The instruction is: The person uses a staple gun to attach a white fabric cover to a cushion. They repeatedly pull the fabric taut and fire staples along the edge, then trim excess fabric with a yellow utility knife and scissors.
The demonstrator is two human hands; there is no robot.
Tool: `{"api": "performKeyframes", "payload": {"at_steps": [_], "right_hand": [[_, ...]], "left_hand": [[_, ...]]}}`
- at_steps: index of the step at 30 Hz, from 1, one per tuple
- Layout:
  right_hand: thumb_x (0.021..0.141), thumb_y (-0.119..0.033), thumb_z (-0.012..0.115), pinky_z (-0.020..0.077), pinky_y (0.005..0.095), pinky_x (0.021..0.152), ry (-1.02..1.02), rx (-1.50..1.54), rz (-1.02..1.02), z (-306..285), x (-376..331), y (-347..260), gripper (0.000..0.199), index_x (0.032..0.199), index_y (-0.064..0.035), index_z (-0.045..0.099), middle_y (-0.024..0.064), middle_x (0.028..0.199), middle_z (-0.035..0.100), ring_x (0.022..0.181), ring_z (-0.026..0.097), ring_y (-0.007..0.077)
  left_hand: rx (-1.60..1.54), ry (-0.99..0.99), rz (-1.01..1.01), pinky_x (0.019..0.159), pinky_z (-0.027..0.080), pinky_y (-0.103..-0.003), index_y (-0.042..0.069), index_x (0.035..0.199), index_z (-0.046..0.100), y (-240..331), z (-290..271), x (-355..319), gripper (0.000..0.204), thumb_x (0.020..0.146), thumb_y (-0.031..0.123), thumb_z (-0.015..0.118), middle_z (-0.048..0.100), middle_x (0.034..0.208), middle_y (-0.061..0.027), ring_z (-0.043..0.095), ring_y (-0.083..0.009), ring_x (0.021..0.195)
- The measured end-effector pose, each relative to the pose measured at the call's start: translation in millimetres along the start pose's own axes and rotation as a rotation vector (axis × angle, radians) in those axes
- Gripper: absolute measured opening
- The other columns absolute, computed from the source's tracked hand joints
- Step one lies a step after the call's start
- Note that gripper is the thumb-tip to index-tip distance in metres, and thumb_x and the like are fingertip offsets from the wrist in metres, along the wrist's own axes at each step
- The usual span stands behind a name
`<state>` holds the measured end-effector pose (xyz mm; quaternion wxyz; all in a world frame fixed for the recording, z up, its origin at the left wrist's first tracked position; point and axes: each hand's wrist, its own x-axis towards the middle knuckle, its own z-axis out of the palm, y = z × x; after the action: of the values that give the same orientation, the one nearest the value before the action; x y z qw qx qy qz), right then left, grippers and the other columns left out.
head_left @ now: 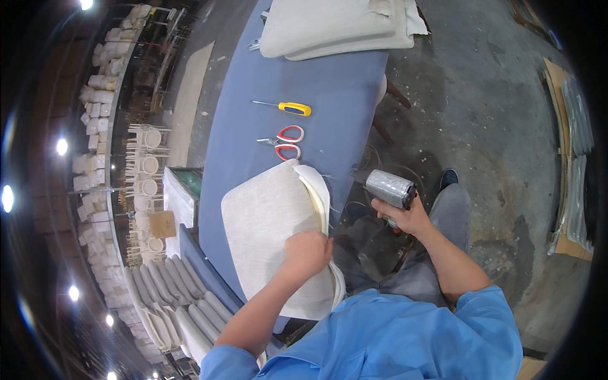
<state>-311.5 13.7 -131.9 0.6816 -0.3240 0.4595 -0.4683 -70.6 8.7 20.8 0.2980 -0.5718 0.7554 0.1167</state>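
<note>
1 cushion on the counter, our left hand, fingers pinching its edge | 1 tool beside it, our right hand, fingers wrapped round | 1 screwdriver, 1 scissors beyond the cushion | 1 pad pile, far end | our left forearm hides some cushion

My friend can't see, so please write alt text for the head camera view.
A person's left hand grips the edge of a pale fabric-covered pad on a blue-gray table, while the right hand holds a silver cylindrical tool. Beyond the pad lie red-and-white scissors, a yellow-handled screwdriver and stacked pale pads.
</note>
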Motion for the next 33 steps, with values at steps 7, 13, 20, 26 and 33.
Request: {"api": "performKeyframes", "payload": {"at_steps": [7, 13, 20, 26, 33], "right_hand": [[0.098, -0.036, 0.092, 0.0449, 0.0305, 0.041, -0.028, -0.003, 0.003, 11, 2, -6, 0.051, 0.136, -0.0064, 0.076, 0.0034, 0.083, 0.076, 0.066, 0.068, 0.0093], [0.096, -0.024, 0.095, 0.0618, 0.0339, 0.07, -0.109, 0.009, 0.025, 15, -3, -11, 0.052, 0.14, -0.005, 0.074, 0.0054, 0.102, 0.081, 0.081, 0.075, 0.0137], [0.084, -0.008, 0.096, 0.0603, 0.0418, 0.105, -0.535, -0.228, -0.513, 11, 7, -12, 0.071, 0.151, -0.0047, 0.071, 0.0156, 0.14, 0.078, 0.125, 0.077, 0.0322], [0.082, -0.002, 0.089, 0.0605, 0.0433, 0.103, -0.691, -0.294, -0.43, 29, 6, -12, 0.072, 0.15, -0.0089, 0.07, 0.0142, 0.133, 0.08, 0.12, 0.078, 0.036], [0.079, -0.003, 0.088, 0.0604, 0.0458, 0.101, -0.699, -0.339, -0.452, 29, 16, -11, 0.076, 0.152, -0.0084, 0.068, 0.0152, 0.131, 0.079, 0.119, 0.077, 0.0377]], "left_hand": [[-0.532, 0.152, 0.188, 0.061, 0.05, -0.052, 0.004, 0.073, 0.069, -42, 30, -8, 0.051, 0.112, 0.037, 0.068, 0.067, 0.068, -0.0195, 0.068, -0.0408, 0.065], [-0.807, 0.241, 0.28, 0.054, 0.042, -0.047, 0.002, 0.071, 0.061, -52, 48, -5, 0.046, 0.11, 0.023, 0.074, 0.059, 0.063, -0.0169, 0.055, -0.0337, 0.054], [-0.873, 0.357, 0.276, 0.053, 0.036, -0.043, 0.001, 0.068, 0.053, -46, 46, -9, 0.047, 0.107, 0.013, 0.077, 0.051, 0.061, -0.0128, 0.046, -0.0248, 0.052], [-0.841, 0.477, 0.231, 0.052, 0.034, -0.045, 0.001, 0.067, 0.052, -48, 50, -11, 0.046, 0.104, 0.009, 0.078, 0.048, 0.059, -0.013, 0.046, -0.0269, 0.05], [-0.533, 0.608, 0.201, 0.05, 0.039, -0.047, 0.005, 0.065, 0.052, -51, 44, -15, 0.045, 0.1, 0.005, 0.079, 0.054, 0.06, -0.0143, 0.054, -0.0342, 0.05]]}}
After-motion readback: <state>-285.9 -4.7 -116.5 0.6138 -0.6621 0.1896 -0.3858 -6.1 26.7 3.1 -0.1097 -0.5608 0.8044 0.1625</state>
